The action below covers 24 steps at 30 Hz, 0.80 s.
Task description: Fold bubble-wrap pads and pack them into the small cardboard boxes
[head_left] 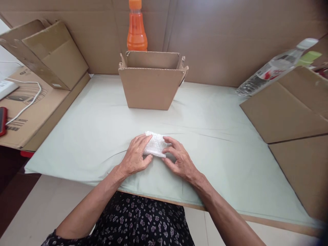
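On the near middle of the pale green cloth-covered table, both my hands pin a small white bubble-wrapped packet.

Left hand lies flat, fingers extended over the packet's left end; right hand has fingers curled against its right edge. Neither hand is closed around it: I judge this pressure keeps the wrap from unfolding. Far behind stands an open brown cardboard box, with an orange drink bottle beyond.
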Available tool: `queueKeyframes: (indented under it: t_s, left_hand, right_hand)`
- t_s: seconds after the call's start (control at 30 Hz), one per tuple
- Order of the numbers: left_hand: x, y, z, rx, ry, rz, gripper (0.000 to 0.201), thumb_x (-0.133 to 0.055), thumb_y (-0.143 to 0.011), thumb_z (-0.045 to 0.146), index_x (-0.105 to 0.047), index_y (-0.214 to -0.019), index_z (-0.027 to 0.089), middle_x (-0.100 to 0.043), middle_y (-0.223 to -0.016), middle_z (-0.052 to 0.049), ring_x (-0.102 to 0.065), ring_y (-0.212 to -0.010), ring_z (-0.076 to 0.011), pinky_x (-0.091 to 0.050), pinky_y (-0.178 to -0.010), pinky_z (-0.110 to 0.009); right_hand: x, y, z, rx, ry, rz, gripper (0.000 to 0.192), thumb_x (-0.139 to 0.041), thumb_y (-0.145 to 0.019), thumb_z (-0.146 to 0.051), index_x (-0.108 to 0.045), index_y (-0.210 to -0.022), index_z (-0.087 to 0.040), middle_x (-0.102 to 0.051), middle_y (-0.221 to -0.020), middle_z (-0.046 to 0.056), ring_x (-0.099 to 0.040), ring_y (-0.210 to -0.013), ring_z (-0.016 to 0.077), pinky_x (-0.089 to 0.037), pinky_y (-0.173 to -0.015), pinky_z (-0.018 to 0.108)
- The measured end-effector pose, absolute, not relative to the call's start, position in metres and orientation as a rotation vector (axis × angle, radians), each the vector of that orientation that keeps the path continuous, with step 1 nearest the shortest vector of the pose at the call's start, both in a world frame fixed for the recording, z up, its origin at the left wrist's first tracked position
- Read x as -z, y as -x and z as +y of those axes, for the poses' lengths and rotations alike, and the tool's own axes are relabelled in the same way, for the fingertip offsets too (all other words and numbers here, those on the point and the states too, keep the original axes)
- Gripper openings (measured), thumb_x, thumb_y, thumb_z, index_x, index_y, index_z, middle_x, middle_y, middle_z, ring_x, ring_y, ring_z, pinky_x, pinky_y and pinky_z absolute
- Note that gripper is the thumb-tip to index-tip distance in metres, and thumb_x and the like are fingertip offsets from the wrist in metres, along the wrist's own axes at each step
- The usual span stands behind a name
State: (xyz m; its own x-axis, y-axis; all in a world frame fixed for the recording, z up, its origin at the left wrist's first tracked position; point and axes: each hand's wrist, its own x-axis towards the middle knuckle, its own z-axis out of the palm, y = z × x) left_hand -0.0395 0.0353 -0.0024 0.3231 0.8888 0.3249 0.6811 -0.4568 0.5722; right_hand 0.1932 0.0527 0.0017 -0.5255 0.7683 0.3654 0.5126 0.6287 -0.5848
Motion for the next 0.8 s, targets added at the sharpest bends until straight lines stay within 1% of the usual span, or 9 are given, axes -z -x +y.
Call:
queueKeyframes:
  t_s: [0.07, 0.13, 0.2, 0.27, 0.33, 0.47, 0.57, 0.67, 0.8]
  left_hand:
    - [0.002, 0.039, 0.036, -0.897, -2.254, 1.395, 0.056, -0.059, -0.083, 0.019, -0.05, -0.139, 0.017, -0.062, -0.128, -0.014, -0.055, -0.123, -0.0316, -0.045, -0.106, -0.053]
    - [0.001, 0.038, 0.036, -0.938, -2.242, 1.368, 0.043, -0.06, -0.085, 0.019, -0.058, -0.128, 0.017, -0.066, -0.116, -0.012, -0.059, -0.114, -0.0289, -0.049, -0.1, -0.049]
    - [0.0, 0.038, 0.035, -0.982, -2.234, 1.333, 0.03, -0.059, -0.087, 0.017, -0.063, -0.116, 0.017, -0.066, -0.109, -0.011, -0.06, -0.11, -0.0271, -0.05, -0.097, -0.046]
    - [-0.001, 0.037, 0.032, -1.014, -2.226, 1.325, 0.022, -0.059, -0.087, 0.015, -0.065, -0.108, 0.017, -0.066, -0.107, -0.01, -0.06, -0.109, -0.026, -0.051, -0.096, -0.044]
    - [-0.005, 0.037, 0.029, -1.033, -2.22, 1.344, 0.018, -0.06, -0.087, 0.014, -0.065, -0.104, 0.018, -0.065, -0.108, -0.01, -0.058, -0.112, -0.0262, -0.05, -0.097, -0.045]
    - [-0.015, 0.037, 0.023, -0.903, -2.215, 1.325, 0.01, -0.062, -0.086, 0.015, -0.065, -0.095, 0.019, -0.063, -0.117, -0.01, -0.055, -0.119, -0.0276, -0.049, -0.1, -0.046]
    - [-0.019, 0.035, 0.025, -0.78, -2.225, 1.298, 0.009, -0.063, -0.085, 0.017, -0.065, -0.094, 0.02, -0.063, -0.119, -0.01, -0.055, -0.118, -0.0278, -0.05, -0.101, -0.046]
    - [-0.017, 0.032, 0.031, -0.748, -2.243, 1.364, 0.021, -0.064, -0.086, 0.022, -0.065, -0.107, 0.019, -0.064, -0.116, -0.011, -0.057, -0.112, -0.0281, -0.051, -0.098, -0.048]
    - [-0.009, 0.03, 0.035, -0.75, -2.304, 1.533, 0.033, -0.063, -0.09, 0.029, -0.063, -0.12, 0.016, -0.062, -0.122, -0.015, -0.056, -0.115, -0.0314, -0.049, -0.1, -0.052]
  right_hand:
    - [-0.003, -0.198, 0.055, -0.618, 1.044, -2.191, 0.014, -0.064, -0.089, -0.029, -0.064, -0.1, -0.022, -0.043, -0.155, 0.015, -0.052, -0.136, 0.0313, -0.049, -0.106, 0.053]
    - [-0.004, -0.202, 0.059, -0.699, 1.096, -2.143, 0.038, -0.069, -0.087, -0.04, -0.06, -0.119, -0.023, -0.037, -0.16, 0.017, -0.047, -0.141, 0.0326, -0.048, -0.107, 0.054]
    - [-0.005, -0.203, 0.061, -0.733, 1.167, -2.154, 0.069, -0.073, -0.083, -0.05, -0.046, -0.141, -0.025, -0.038, -0.159, 0.019, -0.042, -0.145, 0.0345, -0.046, -0.108, 0.057]
    - [-0.006, -0.2, 0.06, -0.715, 1.209, -2.233, 0.084, -0.075, -0.079, -0.055, -0.039, -0.149, -0.025, -0.039, -0.159, 0.019, -0.04, -0.146, 0.0367, -0.043, -0.109, 0.061]
    - [-0.007, -0.195, 0.057, -0.667, 1.2, -2.303, 0.074, -0.075, -0.081, -0.051, -0.047, -0.143, -0.023, -0.041, -0.158, 0.02, -0.042, -0.144, 0.0367, -0.041, -0.109, 0.061]
    - [-0.011, -0.189, 0.047, -0.574, 1.124, -2.368, 0.021, -0.067, -0.09, -0.037, -0.068, -0.101, -0.02, -0.051, -0.15, 0.016, -0.045, -0.141, 0.0336, -0.043, -0.108, 0.055]
    - [-0.011, -0.192, 0.044, -0.555, 1.112, -2.417, 0.016, -0.065, -0.091, -0.035, -0.068, -0.087, -0.02, -0.055, -0.146, 0.014, -0.045, -0.141, 0.0345, -0.043, -0.107, 0.056]
    - [-0.007, -0.196, 0.045, -0.516, 1.189, -2.397, 0.017, -0.063, -0.091, -0.036, -0.068, -0.093, -0.02, -0.057, -0.144, 0.015, -0.047, -0.138, 0.0353, -0.044, -0.105, 0.056]
    - [-0.001, -0.197, 0.05, -0.407, 1.302, -2.308, 0.047, -0.064, -0.09, -0.044, -0.059, -0.13, -0.019, -0.055, -0.146, 0.018, -0.048, -0.137, 0.0365, -0.044, -0.106, 0.057]
